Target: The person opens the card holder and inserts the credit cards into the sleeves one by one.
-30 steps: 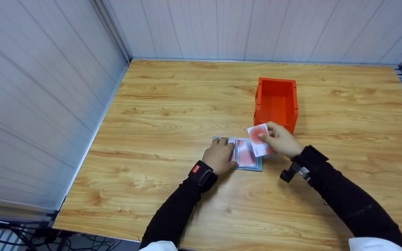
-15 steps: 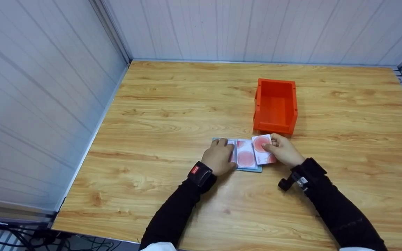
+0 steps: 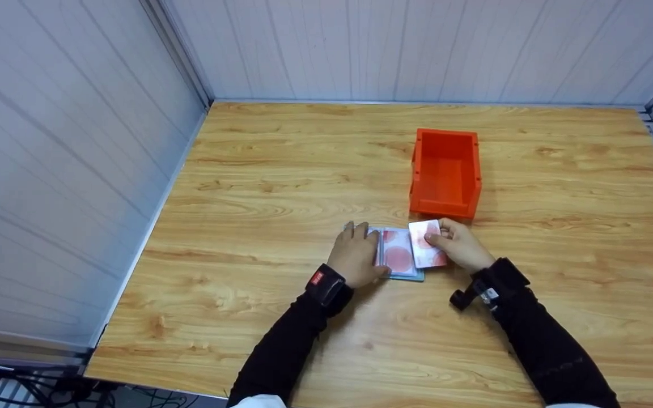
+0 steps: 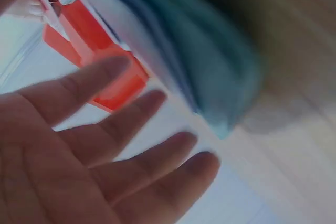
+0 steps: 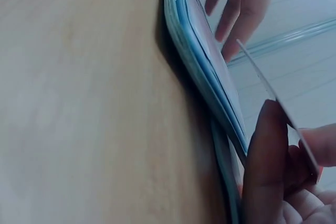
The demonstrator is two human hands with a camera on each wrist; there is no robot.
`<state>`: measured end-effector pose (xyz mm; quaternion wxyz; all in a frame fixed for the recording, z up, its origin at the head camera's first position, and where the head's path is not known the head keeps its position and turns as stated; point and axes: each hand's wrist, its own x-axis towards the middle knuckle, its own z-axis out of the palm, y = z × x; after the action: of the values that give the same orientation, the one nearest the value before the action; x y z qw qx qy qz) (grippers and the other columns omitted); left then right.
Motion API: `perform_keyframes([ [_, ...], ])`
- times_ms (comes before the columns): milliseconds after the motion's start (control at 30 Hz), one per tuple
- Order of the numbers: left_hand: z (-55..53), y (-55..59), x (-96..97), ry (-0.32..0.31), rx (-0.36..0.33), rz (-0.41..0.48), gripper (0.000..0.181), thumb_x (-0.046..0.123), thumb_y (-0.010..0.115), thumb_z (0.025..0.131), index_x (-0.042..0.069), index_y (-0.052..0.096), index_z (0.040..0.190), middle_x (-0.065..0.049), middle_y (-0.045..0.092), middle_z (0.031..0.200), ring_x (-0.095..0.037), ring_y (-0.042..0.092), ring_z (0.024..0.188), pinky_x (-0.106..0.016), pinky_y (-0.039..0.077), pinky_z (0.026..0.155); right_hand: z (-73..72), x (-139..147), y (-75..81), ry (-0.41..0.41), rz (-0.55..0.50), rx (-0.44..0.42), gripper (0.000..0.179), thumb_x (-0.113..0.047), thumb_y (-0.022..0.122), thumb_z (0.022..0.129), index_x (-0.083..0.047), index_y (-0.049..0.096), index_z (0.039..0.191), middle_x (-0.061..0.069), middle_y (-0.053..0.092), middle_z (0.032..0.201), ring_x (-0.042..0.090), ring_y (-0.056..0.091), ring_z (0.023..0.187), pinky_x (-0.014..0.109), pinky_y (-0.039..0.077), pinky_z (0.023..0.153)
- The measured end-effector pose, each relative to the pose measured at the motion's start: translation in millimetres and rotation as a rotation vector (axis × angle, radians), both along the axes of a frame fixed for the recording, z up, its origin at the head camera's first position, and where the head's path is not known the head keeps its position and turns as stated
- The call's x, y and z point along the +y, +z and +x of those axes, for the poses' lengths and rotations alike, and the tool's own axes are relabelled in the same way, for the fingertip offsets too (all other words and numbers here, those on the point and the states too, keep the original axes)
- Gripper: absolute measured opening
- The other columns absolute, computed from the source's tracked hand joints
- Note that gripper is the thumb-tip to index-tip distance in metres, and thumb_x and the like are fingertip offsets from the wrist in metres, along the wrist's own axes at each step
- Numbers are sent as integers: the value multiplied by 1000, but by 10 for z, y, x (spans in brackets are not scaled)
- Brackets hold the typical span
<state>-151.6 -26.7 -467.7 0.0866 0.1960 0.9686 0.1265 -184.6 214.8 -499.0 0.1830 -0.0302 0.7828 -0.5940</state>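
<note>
An opened card holder (image 3: 399, 255) with a teal cover and pockets lies on the table; a white card with pink circles shows in its middle. My left hand (image 3: 356, 256) is over the holder's left part, its thumb touching the inner edge. In the left wrist view, the fingers (image 4: 144, 161) are nearly straight and spread beside the teal cover. My right hand (image 3: 462, 243) pinches a white-and-pink card (image 3: 425, 249) between thumb and fingers, above the holder's right side. Seen edge-on in the right wrist view, that card (image 5: 273, 95) stands tilted, apart from the holder's pages (image 5: 210, 61).
An orange plastic bin (image 3: 445, 170) stands just behind the right hand. Wood-grain table (image 3: 247, 198) surface extends around the holder, with pale panel walls (image 3: 315, 51) at the back and left. Cables (image 3: 37, 391) lie below the table's front left edge.
My right hand has come down and nearer with the card, away from the bin, then tipped it slightly so it catches light. The left hand's thumb and fingers have straightened a little.
</note>
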Motion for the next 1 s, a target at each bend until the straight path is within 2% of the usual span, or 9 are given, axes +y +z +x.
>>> perform_keyframes([
  [67, 9, 22, 71, 4, -11, -1, 79, 51, 72, 82, 2, 50, 140, -21, 44, 148, -41, 40, 138, -48, 35, 115, 1, -3, -2, -7, -12, -8, 23, -10, 59, 95, 6, 52, 110, -8, 63, 77, 3, 61, 67, 19, 51, 61],
  [233, 24, 25, 292, -2, -7, -19, 84, 53, 70, 83, -3, 47, 141, -20, 50, 143, -33, 48, 130, -40, 47, 105, -1, -12, -8, -9, -42, -25, 20, -11, 59, 95, 4, 53, 107, -9, 64, 74, 3, 61, 65, 19, 51, 59],
  [433, 12, -25, 504, -17, 93, -165, 92, 59, 72, 78, -6, 49, 138, -20, 58, 135, -32, 54, 121, -34, 50, 99, 5, -14, -5, -10, -82, -38, 18, -9, 59, 95, 4, 52, 107, -10, 65, 76, 3, 63, 66, 19, 53, 60],
  [567, 13, -37, 558, -6, 123, -194, 97, 63, 74, 73, -7, 50, 137, -20, 59, 130, -30, 55, 117, -32, 53, 93, 14, -6, 4, -9, -63, -34, 19, -9, 59, 95, 4, 52, 107, -10, 65, 75, 2, 62, 65, 19, 52, 59],
  [733, 27, -16, 553, -26, 103, -202, 104, 67, 74, 70, -8, 49, 138, -21, 58, 132, -30, 54, 117, -31, 54, 92, 18, 2, 5, -1, -43, -25, 23, -10, 58, 95, 6, 52, 110, -10, 63, 73, 2, 61, 64, 19, 51, 58],
  [867, 10, 11, 513, -59, 83, -173, 101, 66, 73, 73, -9, 49, 137, -20, 59, 130, -31, 54, 116, -33, 52, 95, 11, 8, -5, -9, -31, -26, 20, -9, 58, 95, 5, 52, 108, -10, 62, 73, 2, 58, 63, 18, 49, 57],
  [1000, -32, 46, 436, -78, -17, -81, 96, 59, 71, 79, -10, 44, 140, -21, 57, 134, -32, 52, 123, -37, 42, 108, 8, 14, -18, -22, -43, -34, 17, -10, 58, 95, 2, 53, 106, -11, 61, 73, 1, 56, 63, 17, 47, 57],
])
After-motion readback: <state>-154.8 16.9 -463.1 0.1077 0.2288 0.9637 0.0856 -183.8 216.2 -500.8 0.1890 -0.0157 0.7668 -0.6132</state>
